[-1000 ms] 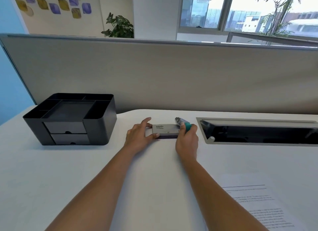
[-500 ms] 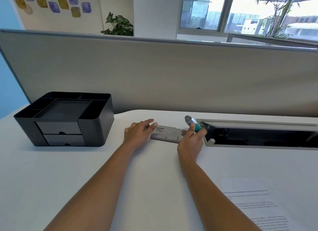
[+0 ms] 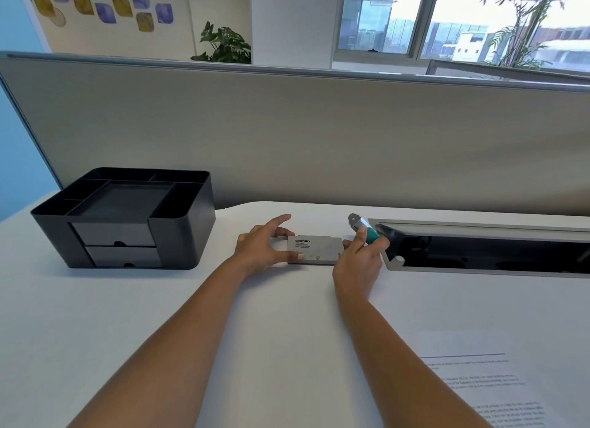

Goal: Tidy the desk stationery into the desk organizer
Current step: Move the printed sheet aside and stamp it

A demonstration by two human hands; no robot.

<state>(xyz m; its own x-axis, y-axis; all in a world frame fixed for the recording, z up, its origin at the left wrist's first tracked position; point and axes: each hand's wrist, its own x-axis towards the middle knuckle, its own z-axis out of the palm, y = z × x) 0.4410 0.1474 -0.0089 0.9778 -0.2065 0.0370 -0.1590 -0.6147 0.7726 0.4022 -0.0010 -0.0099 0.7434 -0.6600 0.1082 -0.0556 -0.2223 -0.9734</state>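
Grey pad [image 3: 314,250] lettered "camlin" pinched by left hand [image 3: 258,252]; right hand [image 3: 359,263] grips teal-handled metal tool [image 3: 370,234].

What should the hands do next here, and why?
Probably lift the flat grey Camlin box, which the left hand pinches, toward the black desk organizer: its compartments look empty, and the right hand holds a teal tool.

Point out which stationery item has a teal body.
The small metal-tipped tool gripped in the right hand; the flat pad that the left hand holds is grey.
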